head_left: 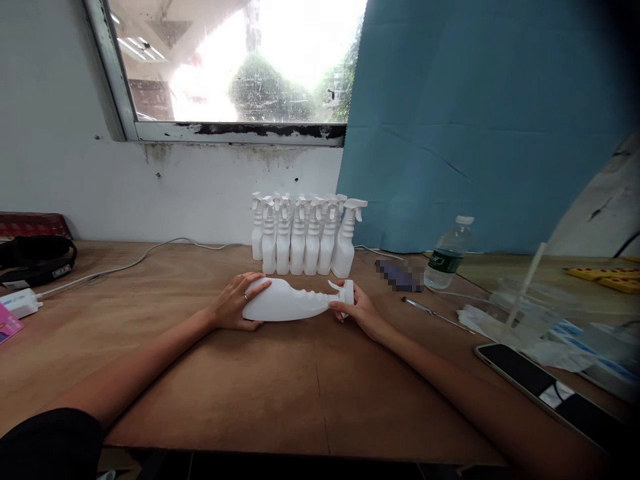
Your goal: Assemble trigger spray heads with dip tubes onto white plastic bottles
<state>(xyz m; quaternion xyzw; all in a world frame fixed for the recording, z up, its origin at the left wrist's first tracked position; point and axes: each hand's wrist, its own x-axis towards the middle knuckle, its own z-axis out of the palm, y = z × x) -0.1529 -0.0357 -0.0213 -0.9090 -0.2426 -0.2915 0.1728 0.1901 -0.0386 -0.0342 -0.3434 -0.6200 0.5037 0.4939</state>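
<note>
A white spray bottle (287, 302) lies on its side on the wooden table (280, 387), its base to the left and its trigger head (344, 291) to the right. My left hand (236, 301) wraps around the bottle's base, a ring on one finger. My right hand (356, 309) grips the trigger head at the neck. Behind them, against the wall, stand several assembled white spray bottles (305, 235) in a tight group.
A clear water bottle (447, 253) stands at the right, with a metal tool (431, 313), a phone (543, 387), clear plastic bags and white parts near it. At the left lie a black strap, a white charger (20, 302) and its cable.
</note>
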